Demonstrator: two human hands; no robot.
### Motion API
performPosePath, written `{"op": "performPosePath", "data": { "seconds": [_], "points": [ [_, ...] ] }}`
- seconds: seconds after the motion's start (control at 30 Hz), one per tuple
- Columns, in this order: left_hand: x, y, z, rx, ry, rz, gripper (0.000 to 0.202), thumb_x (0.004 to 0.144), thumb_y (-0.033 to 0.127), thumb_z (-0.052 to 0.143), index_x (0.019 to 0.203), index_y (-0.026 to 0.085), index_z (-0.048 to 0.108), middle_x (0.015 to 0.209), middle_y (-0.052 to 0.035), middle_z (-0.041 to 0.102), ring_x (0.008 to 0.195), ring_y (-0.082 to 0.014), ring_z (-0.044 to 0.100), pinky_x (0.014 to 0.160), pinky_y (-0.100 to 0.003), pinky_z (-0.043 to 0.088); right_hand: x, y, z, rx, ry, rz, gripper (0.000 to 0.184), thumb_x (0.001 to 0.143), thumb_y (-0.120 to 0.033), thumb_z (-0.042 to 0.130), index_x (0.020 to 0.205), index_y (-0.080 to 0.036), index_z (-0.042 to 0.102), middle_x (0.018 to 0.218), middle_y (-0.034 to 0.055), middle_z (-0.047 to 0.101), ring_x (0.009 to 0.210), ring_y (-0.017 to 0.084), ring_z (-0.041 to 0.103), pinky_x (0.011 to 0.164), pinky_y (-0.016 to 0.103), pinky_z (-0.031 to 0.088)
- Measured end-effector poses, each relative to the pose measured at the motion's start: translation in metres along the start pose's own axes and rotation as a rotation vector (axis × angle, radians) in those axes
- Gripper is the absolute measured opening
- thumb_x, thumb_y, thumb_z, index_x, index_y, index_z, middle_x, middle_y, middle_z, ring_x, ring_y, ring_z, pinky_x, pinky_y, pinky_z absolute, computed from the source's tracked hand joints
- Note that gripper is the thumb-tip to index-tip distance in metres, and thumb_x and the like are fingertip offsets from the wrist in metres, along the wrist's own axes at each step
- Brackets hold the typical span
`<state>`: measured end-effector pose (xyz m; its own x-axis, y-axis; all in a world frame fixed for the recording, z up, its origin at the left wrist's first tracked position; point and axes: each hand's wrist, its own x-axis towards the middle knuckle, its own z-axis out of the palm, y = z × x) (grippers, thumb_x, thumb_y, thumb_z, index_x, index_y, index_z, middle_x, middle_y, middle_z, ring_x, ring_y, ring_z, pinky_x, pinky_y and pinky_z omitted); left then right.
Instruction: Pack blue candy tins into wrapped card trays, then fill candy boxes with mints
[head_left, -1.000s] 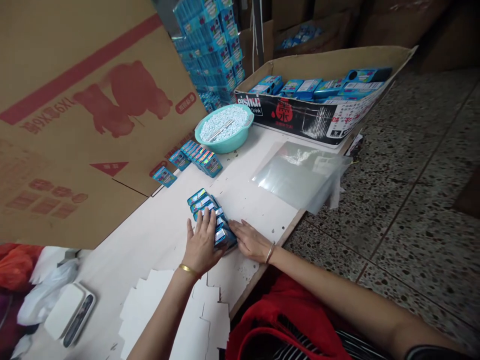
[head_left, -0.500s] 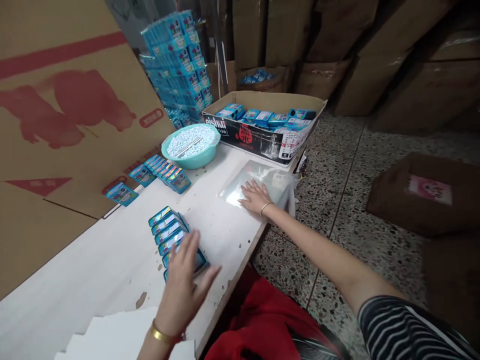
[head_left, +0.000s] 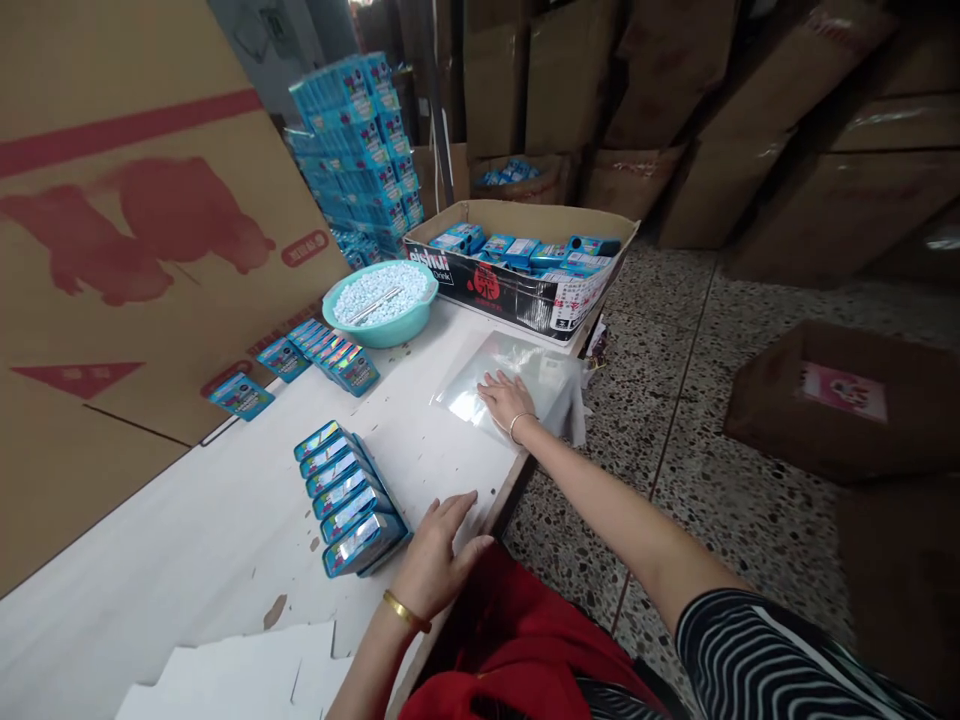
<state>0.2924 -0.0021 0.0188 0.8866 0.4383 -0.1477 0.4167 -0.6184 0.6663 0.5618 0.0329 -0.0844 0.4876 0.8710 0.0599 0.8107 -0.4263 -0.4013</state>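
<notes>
A row of blue packs (head_left: 349, 498) is sitting lined up and unwrapped at lower centre.
The right hand (head_left: 506, 398) is lying flat and open on the clear bags (head_left: 551, 372) at centre; the left hand (head_left: 439, 545) is resting open on the table (head_left: 225, 520) just beside the row. Above, a teal bowl (head_left: 391, 330) is holding white pellets (head_left: 397, 282), and a cardboard tray (head_left: 517, 292) is holding more packs (head_left: 525, 250).

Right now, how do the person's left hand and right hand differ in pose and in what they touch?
The left hand lies near the body on the white table, beside the row of small blue packs; the right hand is stretched out on the clear plastic sheets. The left wrist bears a gold bangle, the right a thin bracelet. Both are open, palm down, holding nothing.
</notes>
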Motion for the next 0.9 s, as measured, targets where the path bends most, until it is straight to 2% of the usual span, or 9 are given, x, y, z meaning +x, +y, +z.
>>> {"op": "performPosePath", "data": {
  "seconds": [0.1, 0.2, 0.33, 0.4, 0.53, 0.67, 0.77, 0.9],
  "points": [
    [-0.004, -0.002, 0.005, -0.036, 0.003, -0.022, 0.045, 0.085, 0.039, 0.054, 0.126, 0.020, 0.055, 0.126, -0.0120, 0.060, 0.116, -0.0249, 0.056, 0.102, -0.044, 0.043, 0.001, -0.003, 0.000, -0.015, 0.003, -0.002, 0.036, 0.099, -0.033, 0.032, 0.122, -0.029, 0.060, 0.144, -0.0014, 0.044, 0.138, 0.023, 0.029, 0.113, 0.046, 0.019],
    [-0.013, -0.005, 0.010, -0.045, 0.003, -0.045, 0.042, 0.084, 0.038, 0.054, 0.122, 0.021, 0.059, 0.122, -0.0108, 0.063, 0.112, -0.0249, 0.058, 0.098, -0.042, 0.046, 0.001, -0.007, -0.004, -0.023, 0.011, -0.008, 0.037, 0.099, -0.031, 0.031, 0.117, -0.027, 0.063, 0.142, -0.0006, 0.047, 0.137, 0.023, 0.031, 0.112, 0.044, 0.021],
    [-0.023, -0.004, 0.013, -0.054, -0.023, -0.076, 0.040, 0.083, 0.039, 0.055, 0.118, 0.023, 0.061, 0.116, -0.0083, 0.066, 0.106, -0.0235, 0.061, 0.094, -0.038, 0.048, 0.001, -0.013, -0.008, -0.021, 0.006, 0.000, 0.039, 0.096, -0.046, 0.039, 0.111, -0.023, 0.066, 0.142, 0.0046, 0.047, 0.135, 0.028, 0.033, 0.110, 0.048, 0.022],
    [-0.025, -0.002, 0.013, -0.050, -0.044, -0.069, 0.037, 0.082, 0.038, 0.055, 0.116, 0.024, 0.062, 0.113, -0.0073, 0.067, 0.101, -0.0227, 0.062, 0.091, -0.036, 0.049, 0.001, -0.015, -0.007, -0.013, 0.012, 0.026, 0.043, 0.096, -0.049, 0.036, 0.111, -0.022, 0.066, 0.143, 0.0052, 0.046, 0.136, 0.029, 0.031, 0.110, 0.049, 0.019],
    [-0.022, 0.000, 0.011, -0.061, -0.075, -0.051, 0.037, 0.082, 0.038, 0.056, 0.115, 0.022, 0.062, 0.114, -0.0078, 0.067, 0.101, -0.0227, 0.062, 0.090, -0.036, 0.048, 0.005, -0.015, -0.006, -0.007, 0.007, 0.070, 0.035, 0.098, -0.037, 0.036, 0.112, -0.025, 0.065, 0.140, 0.0025, 0.049, 0.136, 0.025, 0.032, 0.111, 0.046, 0.018],
    [-0.010, -0.008, 0.011, -0.200, -0.072, -0.106, 0.041, 0.080, 0.040, 0.058, 0.115, 0.019, 0.062, 0.113, -0.0104, 0.067, 0.101, -0.0235, 0.064, 0.091, -0.039, 0.049, 0.015, -0.017, -0.018, -0.013, -0.003, 0.095, 0.031, 0.096, -0.032, 0.040, 0.109, -0.024, 0.067, 0.129, 0.0043, 0.060, 0.127, 0.023, 0.043, 0.106, 0.041, 0.026],
    [0.013, -0.010, 0.014, -0.469, 0.057, -0.177, 0.044, 0.077, 0.045, 0.062, 0.110, 0.016, 0.063, 0.108, -0.0125, 0.069, 0.093, -0.0229, 0.067, 0.086, -0.039, 0.052, 0.017, -0.025, -0.037, -0.025, 0.006, 0.108, 0.036, 0.097, -0.033, 0.035, 0.100, -0.022, 0.070, 0.109, 0.0082, 0.070, 0.109, 0.022, 0.057, 0.099, 0.037, 0.032],
    [0.055, -0.005, 0.018, -0.939, 0.394, -0.184, 0.048, 0.074, 0.045, 0.067, 0.109, 0.014, 0.061, 0.110, -0.0148, 0.066, 0.093, -0.0232, 0.067, 0.086, -0.040, 0.052, -0.006, -0.048, -0.056, -0.026, 0.067, 0.022, 0.041, 0.098, -0.037, 0.032, 0.093, -0.023, 0.071, 0.101, 0.0073, 0.071, 0.104, 0.020, 0.059, 0.103, 0.035, 0.026]
  ]
}}
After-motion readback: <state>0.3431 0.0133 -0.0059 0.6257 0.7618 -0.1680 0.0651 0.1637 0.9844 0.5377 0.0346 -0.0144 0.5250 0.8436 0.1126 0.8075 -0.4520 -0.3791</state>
